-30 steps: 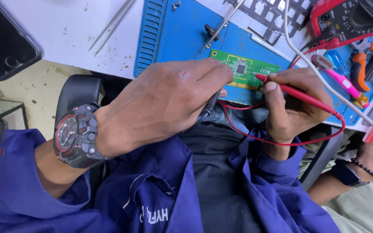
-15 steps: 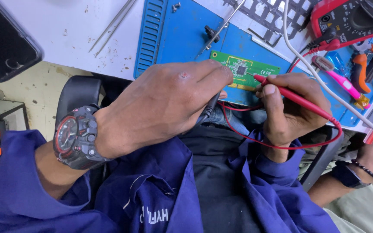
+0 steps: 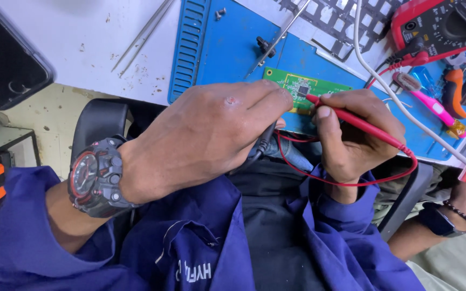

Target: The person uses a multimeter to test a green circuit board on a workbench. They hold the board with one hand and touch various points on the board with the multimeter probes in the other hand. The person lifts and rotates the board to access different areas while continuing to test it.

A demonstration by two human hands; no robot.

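Lying just beyond the fingertips of both hands, the green circuit board [image 3: 303, 89] rests on the blue mat [image 3: 227, 48]. The red probe [image 3: 351, 121] is pinched in the right hand [image 3: 351, 134], tip on the board. A black probe [image 3: 262, 145] is gripped beneath the curled left hand [image 3: 200, 140]. Little has shifted since earlier.

A glossy red plastic probe [image 3: 360, 123] rests on the matt green circuit board [image 3: 303, 86], which lies on a smooth blue rubbery mat [image 3: 227, 48] beside shiny metal tweezers [image 3: 141, 35] on the scuffed white worktop [image 3: 82, 37].
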